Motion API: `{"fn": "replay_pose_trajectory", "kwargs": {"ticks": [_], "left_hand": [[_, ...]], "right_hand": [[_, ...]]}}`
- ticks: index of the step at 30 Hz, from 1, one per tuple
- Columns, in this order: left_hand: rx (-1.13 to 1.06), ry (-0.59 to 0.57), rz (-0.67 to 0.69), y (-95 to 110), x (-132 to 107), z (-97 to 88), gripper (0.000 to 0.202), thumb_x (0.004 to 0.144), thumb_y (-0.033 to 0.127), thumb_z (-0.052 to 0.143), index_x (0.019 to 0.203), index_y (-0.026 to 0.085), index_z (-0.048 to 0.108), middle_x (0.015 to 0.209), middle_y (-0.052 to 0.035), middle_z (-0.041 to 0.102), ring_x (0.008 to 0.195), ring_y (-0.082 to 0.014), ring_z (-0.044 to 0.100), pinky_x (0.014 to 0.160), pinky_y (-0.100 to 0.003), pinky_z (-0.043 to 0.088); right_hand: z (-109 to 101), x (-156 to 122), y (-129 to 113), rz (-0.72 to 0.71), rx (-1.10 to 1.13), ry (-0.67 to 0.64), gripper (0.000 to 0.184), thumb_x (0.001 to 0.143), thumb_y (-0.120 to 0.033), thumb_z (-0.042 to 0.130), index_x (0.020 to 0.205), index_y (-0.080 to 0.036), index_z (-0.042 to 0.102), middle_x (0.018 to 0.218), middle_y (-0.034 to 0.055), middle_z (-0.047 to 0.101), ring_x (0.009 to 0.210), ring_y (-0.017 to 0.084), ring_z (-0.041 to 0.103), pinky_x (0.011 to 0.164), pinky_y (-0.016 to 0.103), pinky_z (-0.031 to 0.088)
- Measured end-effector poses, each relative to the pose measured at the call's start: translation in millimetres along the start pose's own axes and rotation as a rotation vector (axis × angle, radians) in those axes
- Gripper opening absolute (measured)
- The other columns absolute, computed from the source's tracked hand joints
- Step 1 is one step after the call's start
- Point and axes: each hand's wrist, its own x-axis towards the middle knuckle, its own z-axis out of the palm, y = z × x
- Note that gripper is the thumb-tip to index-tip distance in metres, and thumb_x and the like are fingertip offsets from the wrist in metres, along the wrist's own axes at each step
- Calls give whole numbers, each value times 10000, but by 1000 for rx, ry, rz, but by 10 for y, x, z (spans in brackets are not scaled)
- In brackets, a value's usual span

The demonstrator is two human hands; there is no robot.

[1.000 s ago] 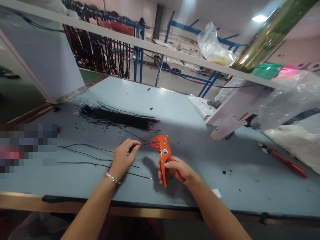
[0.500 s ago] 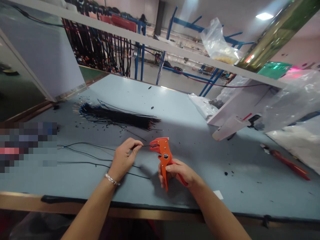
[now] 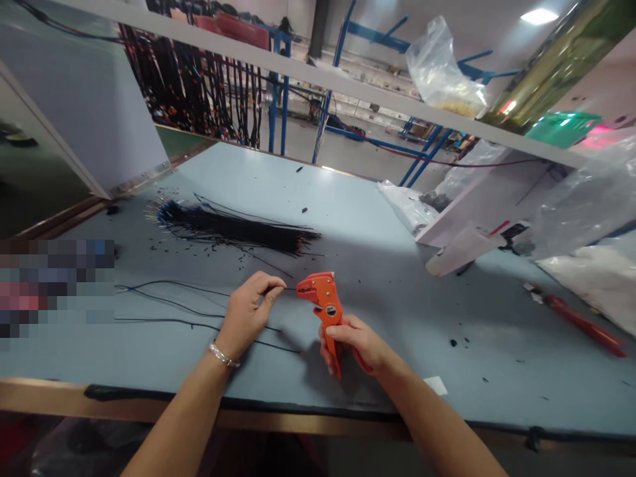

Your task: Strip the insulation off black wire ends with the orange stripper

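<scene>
Gripping an orange-and-red wire stripper, R hand is wrapped round its handles, midair; L hand pinches a thin black wire, its end at the tool's nose. Wire could slip or nick if tugged askew. Pale-blue table w/ thick black-wire bundle, black scraps. Bkgd: blue metal racks.

You can read no lettering, number, brand or sign anywhere in view. The small round badge on the orange hand tool in your right hand bears dark and pale marks, too small and blurred for you to make out as letters or a logo. On the white slip lying on the table just beside your right forearm, you cannot make out any writing either.
</scene>
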Motion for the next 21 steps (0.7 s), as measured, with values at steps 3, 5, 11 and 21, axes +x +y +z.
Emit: {"fn": "replay_pose_trajectory", "kwargs": {"ticks": [3,5,11,21], "left_hand": [[-1,0,2,5,4,8,168,912,263,494,840,192,628,786,-1,616,747,-123,577,715,-220,430],[-1,0,-3,10,6,14,167,910,263,494,837,193,626,781,0,615,738,-121,576,710,-219,431],[9,0,-14,-3,3,30,179,912,271,486,837,191,628,781,-5,615,733,-122,569,702,-219,432],[28,-7,-19,9,6,30,179,906,263,489,827,191,632,770,-4,616,722,-120,568,684,-213,433]], "right_hand": [[9,-6,6,-2,-6,24,332,756,-451,638,707,-131,566,537,33,605,413,144,571,364,217,428],[17,-9,8,-3,-12,34,342,752,-460,639,682,-134,562,530,31,602,407,140,567,363,215,425],[25,3,17,-2,-34,63,374,745,-490,638,645,-138,560,511,28,591,393,133,556,352,208,416],[39,4,12,-18,-61,78,387,769,-494,625,628,-143,546,502,25,584,383,133,551,349,209,415]]}}
